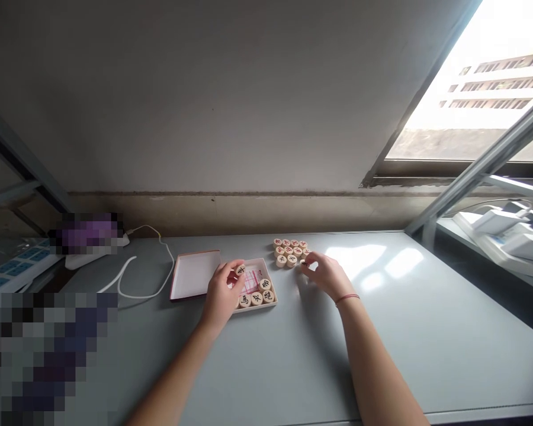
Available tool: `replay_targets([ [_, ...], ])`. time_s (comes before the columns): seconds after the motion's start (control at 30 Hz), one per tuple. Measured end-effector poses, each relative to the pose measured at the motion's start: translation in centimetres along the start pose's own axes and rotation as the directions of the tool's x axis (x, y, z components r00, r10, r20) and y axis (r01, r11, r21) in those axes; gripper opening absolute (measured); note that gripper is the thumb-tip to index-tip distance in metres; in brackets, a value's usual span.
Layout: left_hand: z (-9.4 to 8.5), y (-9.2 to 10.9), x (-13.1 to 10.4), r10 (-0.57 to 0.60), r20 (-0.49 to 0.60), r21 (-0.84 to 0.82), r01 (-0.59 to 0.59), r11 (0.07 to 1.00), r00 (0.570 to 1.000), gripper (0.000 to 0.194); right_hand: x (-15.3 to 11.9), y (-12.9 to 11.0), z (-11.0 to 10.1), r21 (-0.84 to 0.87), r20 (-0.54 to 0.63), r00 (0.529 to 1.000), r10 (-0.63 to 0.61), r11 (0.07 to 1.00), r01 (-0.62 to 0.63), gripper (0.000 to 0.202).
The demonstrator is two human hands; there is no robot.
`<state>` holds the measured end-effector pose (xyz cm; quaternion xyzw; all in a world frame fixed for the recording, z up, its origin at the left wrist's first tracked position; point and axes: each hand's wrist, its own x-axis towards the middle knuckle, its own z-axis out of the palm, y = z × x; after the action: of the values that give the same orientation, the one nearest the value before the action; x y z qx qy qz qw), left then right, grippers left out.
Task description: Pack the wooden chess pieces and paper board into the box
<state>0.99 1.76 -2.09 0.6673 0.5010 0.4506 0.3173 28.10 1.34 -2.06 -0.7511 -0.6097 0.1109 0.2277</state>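
Between thumb and fingers, my left hand (224,291) pinches a round wooden chess piece (240,270) with a black character, over the left part of an open white box (270,305). Several black-marked pieces (256,297) lie along the box's front and right side; pink markings show on its bottom. To the right, my right hand (327,273) has its fingers closed on another piece (304,263), mostly hidden by the fingertips. It is at the front right corner of a group of pieces (288,250) set in rows on the table, many with red characters.
The shallow box lid (195,274) lies left of the box. A white cable (135,296) curls farther left, near a power strip (15,267). Metal frame bars (453,189) slant up at the right, beside white objects (506,228). A wall stands behind the grey table (266,367).
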Motion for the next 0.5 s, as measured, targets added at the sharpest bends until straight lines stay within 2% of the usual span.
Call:
replay_targets([
  [0.1,0.0,0.3,-0.2,0.018,0.075,0.046,-0.022,0.999,0.997,0.025,0.1,-0.6,0.1,-0.007,-0.014,1.000,-0.012,1.000,0.012,0.011],
  [0.2,0.0,0.5,-0.4,0.121,0.137,0.155,-0.142,0.978,0.983,0.027,-0.6,-2.9,-0.1,0.162,-0.057,0.996,-0.065,0.984,0.073,0.018],
  [0.23,0.1,0.5,-0.5,0.173,0.155,0.201,-0.202,0.958,0.973,0.027,-1.1,-4.0,-0.1,0.257,-0.048,0.993,-0.104,0.960,0.112,0.022],
  [0.3,0.2,0.5,-0.7,0.278,0.191,0.272,-0.323,0.906,0.941,0.027,-2.2,-6.6,0.4,0.462,0.044,0.963,-0.265,0.860,0.216,0.027],
  [0.37,0.3,0.5,-0.8,0.352,0.208,0.314,-0.403,0.860,0.913,0.027,-3.3,-9.0,1.1,0.543,0.075,0.920,-0.384,0.790,0.285,0.025],
  [0.43,0.3,0.5,-0.9,0.385,0.211,0.344,-0.437,0.831,0.899,0.027,-4.0,-10.5,1.7,0.569,0.065,0.915,-0.399,0.768,0.295,0.021],
  [0.5,0.3,0.5,-0.9,0.398,0.205,0.367,-0.447,0.816,0.894,0.029,-3.9,-10.5,1.9,0.593,0.040,0.928,-0.370,0.756,0.276,0.019],
])
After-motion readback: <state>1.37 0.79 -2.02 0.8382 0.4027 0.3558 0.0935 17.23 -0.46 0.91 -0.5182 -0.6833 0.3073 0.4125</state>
